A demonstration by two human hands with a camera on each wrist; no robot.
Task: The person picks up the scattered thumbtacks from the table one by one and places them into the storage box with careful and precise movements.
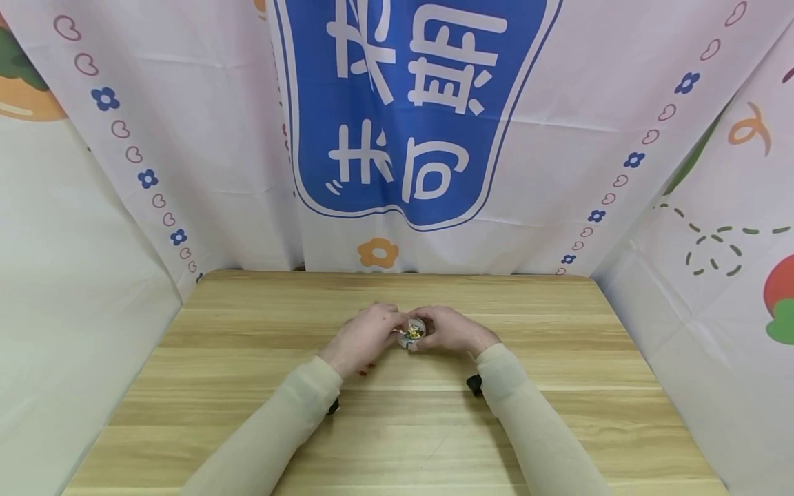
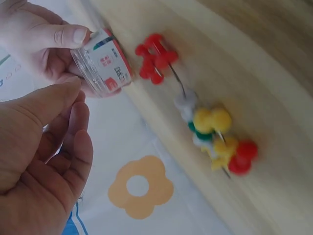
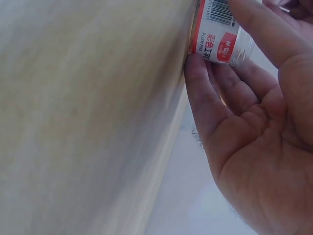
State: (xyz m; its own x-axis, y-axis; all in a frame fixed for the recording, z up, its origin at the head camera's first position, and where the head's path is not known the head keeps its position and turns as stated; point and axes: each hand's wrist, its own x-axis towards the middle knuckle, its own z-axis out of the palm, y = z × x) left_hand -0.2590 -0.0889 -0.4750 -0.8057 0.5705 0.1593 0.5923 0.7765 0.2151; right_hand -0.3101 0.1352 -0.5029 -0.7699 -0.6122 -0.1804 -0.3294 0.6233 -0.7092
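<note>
A small clear jar of push pins (image 1: 415, 331) stands on the table between both hands, its mouth up and colourful pins inside. My right hand (image 1: 449, 329) grips it from the side; in the right wrist view the thumb and fingers hold the labelled jar (image 3: 217, 34). At the jar's rim is my left hand (image 1: 366, 334), thumb and index fingertips together in the left wrist view. Whether a pin is between these fingertips is hidden. Beside and below the left hand, loose red push pins (image 2: 155, 58) and yellow push pins (image 2: 212, 120) lie on the wood, with white and green ones among them.
The wooden table (image 1: 409, 441) ends at a white printed curtain (image 1: 248, 138) with a blue panel (image 1: 409, 103). White cloth walls flank it on both sides. A dark wrist-worn device (image 1: 474, 384) shows beside the right sleeve.
</note>
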